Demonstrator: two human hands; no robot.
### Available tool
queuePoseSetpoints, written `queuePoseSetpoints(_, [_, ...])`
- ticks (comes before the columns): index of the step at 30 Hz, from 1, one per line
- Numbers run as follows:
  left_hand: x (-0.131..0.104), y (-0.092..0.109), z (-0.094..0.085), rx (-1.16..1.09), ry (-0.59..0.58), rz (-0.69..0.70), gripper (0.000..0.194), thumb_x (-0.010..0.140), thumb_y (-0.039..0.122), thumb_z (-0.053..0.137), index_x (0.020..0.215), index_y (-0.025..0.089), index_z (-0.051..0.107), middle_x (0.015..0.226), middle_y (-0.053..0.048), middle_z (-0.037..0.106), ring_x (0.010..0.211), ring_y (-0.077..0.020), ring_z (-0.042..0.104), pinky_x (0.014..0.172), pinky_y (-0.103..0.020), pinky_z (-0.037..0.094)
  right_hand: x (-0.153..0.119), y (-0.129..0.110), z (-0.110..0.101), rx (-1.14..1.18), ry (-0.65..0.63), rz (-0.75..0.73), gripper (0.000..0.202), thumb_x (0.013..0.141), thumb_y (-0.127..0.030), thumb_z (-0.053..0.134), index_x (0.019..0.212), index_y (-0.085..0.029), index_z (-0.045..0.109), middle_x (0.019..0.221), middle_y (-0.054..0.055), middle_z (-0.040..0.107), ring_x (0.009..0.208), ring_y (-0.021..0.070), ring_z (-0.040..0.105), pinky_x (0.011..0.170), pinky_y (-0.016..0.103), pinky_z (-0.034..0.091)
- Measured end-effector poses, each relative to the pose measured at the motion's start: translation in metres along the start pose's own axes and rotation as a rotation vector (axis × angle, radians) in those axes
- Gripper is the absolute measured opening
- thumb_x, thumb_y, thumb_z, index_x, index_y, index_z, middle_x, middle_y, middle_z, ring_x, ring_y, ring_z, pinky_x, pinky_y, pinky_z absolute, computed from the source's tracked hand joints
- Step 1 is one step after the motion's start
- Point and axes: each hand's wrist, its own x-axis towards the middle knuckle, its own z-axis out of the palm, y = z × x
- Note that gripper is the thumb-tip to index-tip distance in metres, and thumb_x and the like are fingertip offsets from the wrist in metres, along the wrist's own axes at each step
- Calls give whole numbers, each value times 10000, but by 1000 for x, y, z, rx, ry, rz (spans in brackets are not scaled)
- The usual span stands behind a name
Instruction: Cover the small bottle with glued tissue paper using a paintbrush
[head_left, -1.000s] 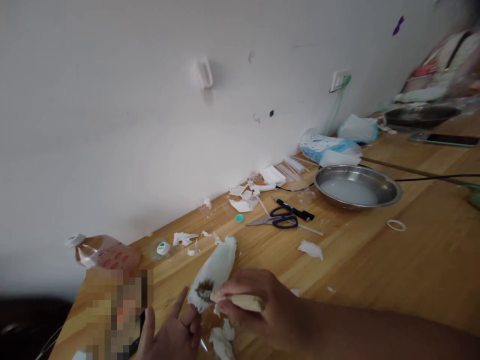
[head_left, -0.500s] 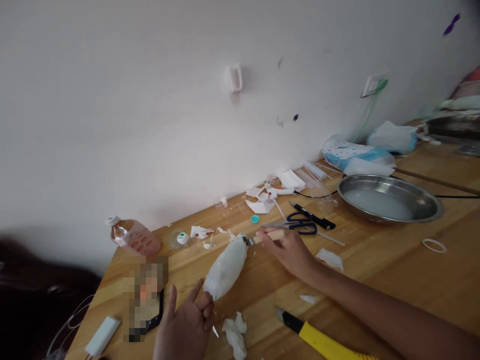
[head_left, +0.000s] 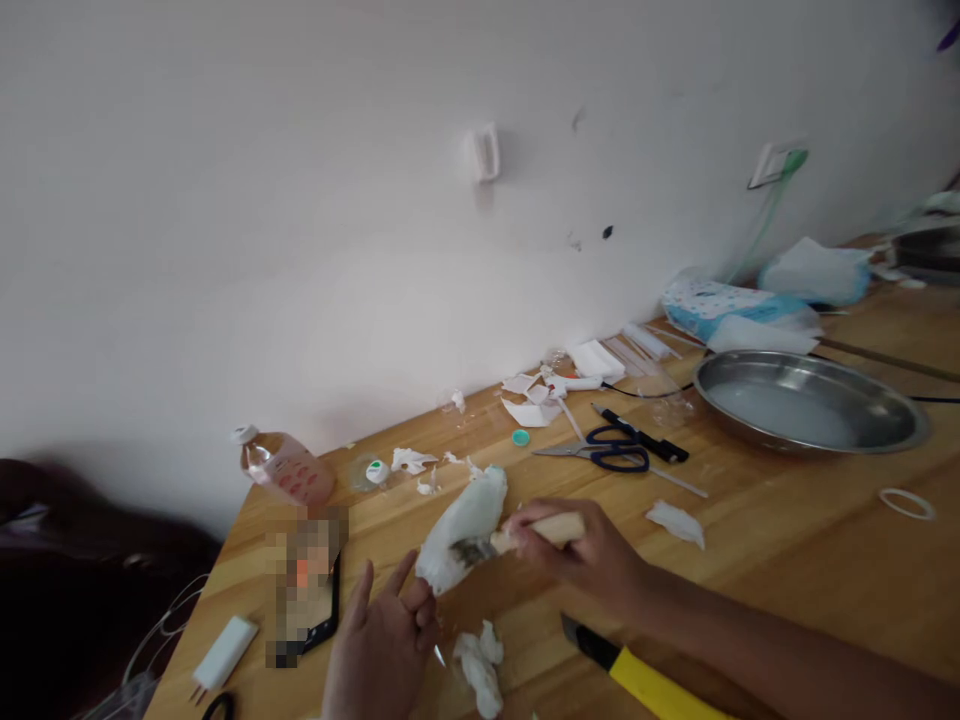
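A white, paper-wrapped oblong object (head_left: 469, 515) lies slanted on the wooden table. My right hand (head_left: 574, 545) is closed on the wooden handle of a brush (head_left: 559, 528), whose dark bristles touch the object's lower right side. At the object's near end is my left hand (head_left: 390, 640), its fingertips against it; the thumb and index finger are spread while the other fingers curl in. A thin shiny piece shows just below those fingers. Crumpled wet tissue (head_left: 480, 668) lies between the hands, near the front.
A yellow cutter (head_left: 652, 685) lies in front of my right forearm. Scissors (head_left: 619, 455), a black pen (head_left: 652, 440) and a steel basin (head_left: 810, 400) are behind and right. To the left are a pink bottle (head_left: 289, 468), a phone (head_left: 326, 610) and a white charger (head_left: 225, 652).
My right hand has brought the brush from the object's far end down to its lower right side. The view has shifted slightly, and my left hand stays at the near end.
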Motion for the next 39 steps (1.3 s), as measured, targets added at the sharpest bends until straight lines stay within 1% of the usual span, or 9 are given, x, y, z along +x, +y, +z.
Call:
queuePoseSetpoints(4, [-3, 5, 0, -38, 30, -57, 289, 929, 358, 571, 1163, 194, 610, 1193, -88, 633, 1006, -214, 633, 847, -431, 547, 19, 36, -20, -109, 152, 35, 343, 955, -405, 499, 812, -162, 694, 692, 25, 678, 631, 146, 611, 589, 224, 455])
queuePoseSetpoints(7, [-5, 10, 2, -62, 39, -91, 183, 942, 254, 512, 1054, 221, 653, 1083, -95, 666, 1082, -234, 612, 852, -417, 540, 30, 55, -32, -142, 197, 29, 345, 951, -425, 503, 850, -162, 702, 710, 33, 696, 638, 167, 632, 591, 241, 464])
queuePoseSetpoints(9, [-5, 11, 2, -128, 55, -141, 245, 943, 178, 430, 974, 243, 664, 953, -99, 669, 1090, -228, 606, 836, -384, 536, 34, 61, -38, -169, 218, 22, 335, 940, -428, 524, 833, -166, 704, 721, 35, 704, 652, 178, 645, 600, 249, 467])
queuePoseSetpoints(14, [0, 11, 1, -386, 117, -342, 233, 917, 184, 405, 959, 222, 631, 775, -51, 604, 759, -207, 607, 731, -366, 524, 34, 64, -42, -214, 333, 0, 330, 961, -410, 504, 887, -157, 703, 709, 50, 697, 634, 187, 640, 592, 267, 466])
queuePoseSetpoints(20, [3, 17, 6, -449, 141, -342, 244, 915, 262, 422, 951, 113, 612, 737, -43, 554, 595, -153, 500, 556, -293, 449, 27, 58, -29, -154, 128, -198, 213, 930, -370, 595, 1008, -213, 715, 974, 51, 732, 898, 171, 679, 829, 268, 511])
queuePoseSetpoints(24, [2, 18, 3, -482, 204, -296, 271, 920, 257, 403, 985, 78, 596, 779, -66, 552, 654, -167, 528, 618, -327, 482, 22, 58, -29, -159, 55, -260, 200, 955, -311, 571, 1063, -206, 702, 951, 53, 718, 866, 145, 665, 798, 252, 507])
queuePoseSetpoints(29, [2, 17, -6, -471, 145, -270, 303, 916, 276, 425, 1066, 74, 594, 843, -89, 570, 700, -181, 535, 637, -335, 484, 18, 64, -34, -183, -48, -372, 180, 928, -289, 616, 1051, -202, 715, 859, 47, 695, 771, 137, 642, 733, 247, 501])
queuePoseSetpoints(36, [9, 17, 0, -447, 199, -318, 281, 898, 303, 425, 998, 127, 620, 774, -68, 566, 641, -179, 518, 563, -312, 465, 20, 69, -34, -142, 122, -444, 205, 940, -229, 588, 1129, -198, 660, 929, 71, 702, 847, 156, 621, 796, 294, 486])
queuePoseSetpoints(39, [9, 19, 4, -425, 237, -330, 280, 903, 281, 408, 988, 117, 617, 754, -57, 554, 626, -171, 513, 560, -309, 467, 23, 69, -34, -131, 105, -437, 261, 947, -232, 584, 1200, -206, 640, 986, 80, 696, 918, 160, 618, 847, 303, 485])
